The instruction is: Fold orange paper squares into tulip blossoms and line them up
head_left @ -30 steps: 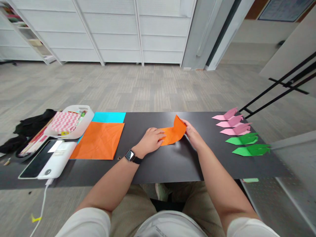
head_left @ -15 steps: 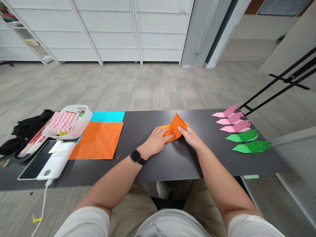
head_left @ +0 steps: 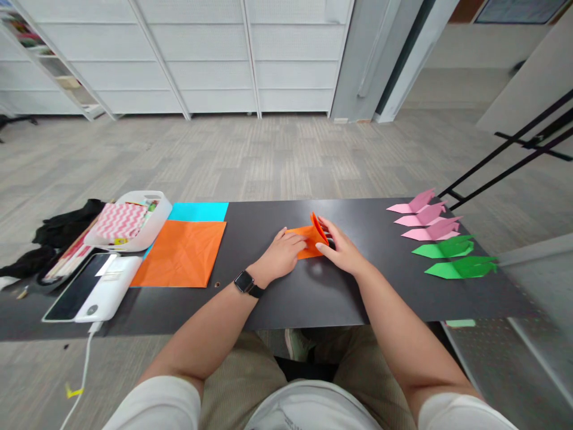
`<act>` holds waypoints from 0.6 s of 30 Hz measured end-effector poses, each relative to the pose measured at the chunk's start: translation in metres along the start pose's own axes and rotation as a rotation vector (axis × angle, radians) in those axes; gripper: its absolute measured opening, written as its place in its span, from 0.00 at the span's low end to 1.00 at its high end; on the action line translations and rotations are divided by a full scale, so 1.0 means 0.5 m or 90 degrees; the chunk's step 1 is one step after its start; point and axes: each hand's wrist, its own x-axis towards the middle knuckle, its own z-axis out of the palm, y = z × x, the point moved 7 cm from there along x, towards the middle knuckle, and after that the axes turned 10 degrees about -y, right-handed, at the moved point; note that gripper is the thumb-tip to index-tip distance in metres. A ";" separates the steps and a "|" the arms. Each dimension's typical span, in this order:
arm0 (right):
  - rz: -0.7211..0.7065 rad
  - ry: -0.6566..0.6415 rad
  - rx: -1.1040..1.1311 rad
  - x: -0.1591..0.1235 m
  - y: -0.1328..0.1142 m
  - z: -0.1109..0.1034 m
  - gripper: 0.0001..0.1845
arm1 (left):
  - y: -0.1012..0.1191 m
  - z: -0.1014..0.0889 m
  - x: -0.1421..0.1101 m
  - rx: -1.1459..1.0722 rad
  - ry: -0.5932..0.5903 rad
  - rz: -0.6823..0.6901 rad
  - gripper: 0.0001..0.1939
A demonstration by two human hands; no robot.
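Observation:
A partly folded sheet of orange paper [head_left: 301, 234] rests on the dark table in front of me, with one flap [head_left: 317, 226] standing up on its right side. My left hand [head_left: 283, 254], a black watch at its wrist, lies over the paper's left part and holds it against the tabletop with bent fingers. At the raised flap is my right hand [head_left: 339, 246]. Its thumb is on the near side and its fingers on the far side, curved around the flap. Part of the paper is hidden under the left fingers.
Flat orange sheets [head_left: 181, 254] and a cyan sheet [head_left: 200, 211] lie to the left. Beyond them are a white basket [head_left: 162, 216], a phone [head_left: 74, 286] and a cabled white power bank [head_left: 108, 288]. Pink folded paper birds [head_left: 423, 216] and green ones [head_left: 461, 267] line the right end.
The raised orange flap has tipped over and now stands narrower, nearly edge-on. My right hand has shifted a little and curled around it. My left fingers have drawn back slightly leftward.

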 end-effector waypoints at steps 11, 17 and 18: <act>-0.090 0.059 -0.321 0.004 -0.042 0.037 0.41 | -0.026 -0.035 -0.030 0.038 0.006 -0.121 0.08; -0.089 0.067 -0.446 0.015 -0.053 0.081 0.38 | -0.040 -0.042 -0.047 0.043 0.008 -0.171 0.10; -0.080 0.067 -0.460 0.017 -0.052 0.087 0.37 | -0.039 -0.042 -0.049 0.044 0.003 -0.177 0.10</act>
